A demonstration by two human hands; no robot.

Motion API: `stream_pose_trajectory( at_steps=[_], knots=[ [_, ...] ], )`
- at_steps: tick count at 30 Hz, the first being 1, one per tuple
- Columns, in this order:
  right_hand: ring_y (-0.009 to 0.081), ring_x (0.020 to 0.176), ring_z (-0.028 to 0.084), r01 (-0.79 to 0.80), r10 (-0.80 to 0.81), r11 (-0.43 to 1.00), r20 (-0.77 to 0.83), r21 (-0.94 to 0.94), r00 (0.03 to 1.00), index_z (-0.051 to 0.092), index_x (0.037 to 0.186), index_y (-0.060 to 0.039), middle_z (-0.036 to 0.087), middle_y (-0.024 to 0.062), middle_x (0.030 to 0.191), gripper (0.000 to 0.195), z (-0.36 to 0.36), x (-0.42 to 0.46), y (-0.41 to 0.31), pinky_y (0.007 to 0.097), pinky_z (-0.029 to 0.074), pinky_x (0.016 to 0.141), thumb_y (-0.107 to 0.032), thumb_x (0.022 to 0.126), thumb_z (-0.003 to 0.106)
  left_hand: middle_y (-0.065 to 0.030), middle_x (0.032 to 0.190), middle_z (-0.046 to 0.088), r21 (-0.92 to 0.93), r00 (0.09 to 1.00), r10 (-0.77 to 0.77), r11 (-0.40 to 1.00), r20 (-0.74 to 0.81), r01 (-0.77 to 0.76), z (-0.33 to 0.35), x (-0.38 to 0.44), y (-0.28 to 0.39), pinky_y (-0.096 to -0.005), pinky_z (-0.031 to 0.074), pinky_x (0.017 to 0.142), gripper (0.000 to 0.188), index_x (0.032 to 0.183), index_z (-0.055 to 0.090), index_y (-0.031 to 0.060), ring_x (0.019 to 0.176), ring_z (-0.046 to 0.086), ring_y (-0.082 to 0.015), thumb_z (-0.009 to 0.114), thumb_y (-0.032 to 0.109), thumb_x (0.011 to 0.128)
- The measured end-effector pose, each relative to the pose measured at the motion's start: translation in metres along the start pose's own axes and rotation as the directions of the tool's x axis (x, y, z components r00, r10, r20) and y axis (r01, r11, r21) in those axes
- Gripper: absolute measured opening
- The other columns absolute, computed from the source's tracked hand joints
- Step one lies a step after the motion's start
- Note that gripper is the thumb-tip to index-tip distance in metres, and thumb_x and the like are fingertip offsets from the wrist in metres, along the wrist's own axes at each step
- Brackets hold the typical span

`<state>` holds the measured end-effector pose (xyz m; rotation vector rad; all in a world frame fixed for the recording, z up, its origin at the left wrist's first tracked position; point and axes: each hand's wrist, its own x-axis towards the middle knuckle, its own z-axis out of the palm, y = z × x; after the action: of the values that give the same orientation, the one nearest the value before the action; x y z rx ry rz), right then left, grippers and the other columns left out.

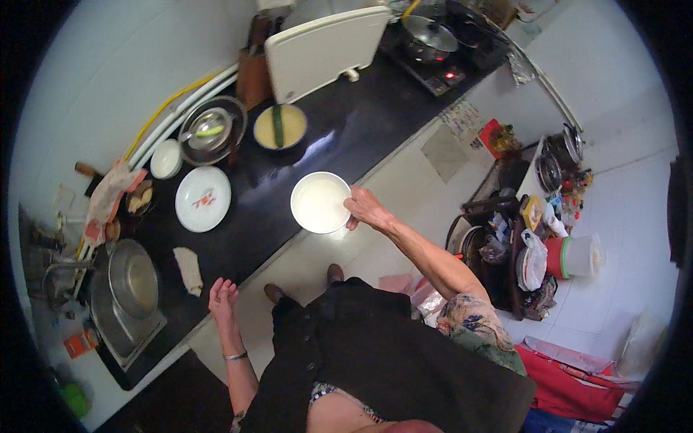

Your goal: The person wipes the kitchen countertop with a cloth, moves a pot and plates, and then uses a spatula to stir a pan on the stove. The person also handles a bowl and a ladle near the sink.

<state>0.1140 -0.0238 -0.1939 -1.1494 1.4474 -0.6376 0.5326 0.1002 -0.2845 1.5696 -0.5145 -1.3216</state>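
My right hand (365, 208) grips the rim of a round white bowl (320, 203), whose inside looks pale; whether it holds a liquid I cannot tell. The bowl is over the counter's front edge. Empty of any object, my left hand (223, 299) hovers by the counter edge with its fingers partly spread, near a folded pale cloth (188, 270). A white oval plate with a red pattern (203, 199) lies on the dark counter. Behind the held bowl stands a yellowish-filled bowl (265, 128) with a green strip across it.
A metal basin (133, 279) sits at the sink on the left. Nested metal bowls (213, 130) and a small white bowl (166, 159) stand by the wall. A white board (327, 51) leans upright at the back. A lidded pot (430, 40) is on a lit cooktop (433, 76).
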Motion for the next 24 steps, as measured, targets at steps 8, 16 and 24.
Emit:
stream_pose_trajectory(
  at_steps=[8,16,24],
  knots=[
    [0.0178,0.046,0.059,-0.048,0.098,0.979,-0.252,0.197,0.963,0.052,0.096,0.0144,0.06,0.0149,0.068,0.03,-0.161,-0.034,0.041,0.0281,0.052,0.041,-0.006,0.078,0.039,-0.0129,0.107,0.059,0.136,0.958,-0.012,0.99,0.288,-0.029,0.171,0.001,0.029,-0.0279,0.052,0.076,0.034,0.12,0.049,-0.0002,0.09,0.061,-0.0175,0.054,0.015,0.09],
    [0.0148,0.047,0.057,0.019,0.113,0.964,-0.469,0.266,0.876,0.054,0.096,0.0121,0.06,0.0124,0.069,0.032,-0.305,-0.051,0.058,0.0262,0.051,0.042,-0.011,0.078,0.043,-0.0124,0.104,0.06,0.251,0.867,-0.073,0.966,0.492,-0.061,0.297,0.026,0.031,-0.0281,0.052,0.076,0.033,0.118,0.05,-0.0012,0.088,0.061,-0.017,0.055,0.015,0.09],
    [0.0162,0.05,0.058,0.125,0.036,0.963,-0.57,0.24,0.821,0.055,0.098,0.0125,0.061,0.0129,0.075,0.038,-0.444,-0.05,0.047,0.0253,0.052,0.045,-0.02,0.078,0.049,-0.0112,0.103,0.061,0.297,0.81,-0.16,0.955,0.564,-0.018,0.412,0.088,0.017,-0.0284,0.052,0.075,0.031,0.117,0.051,-0.0007,0.088,0.06,-0.0165,0.053,0.014,0.09]
  ],
)
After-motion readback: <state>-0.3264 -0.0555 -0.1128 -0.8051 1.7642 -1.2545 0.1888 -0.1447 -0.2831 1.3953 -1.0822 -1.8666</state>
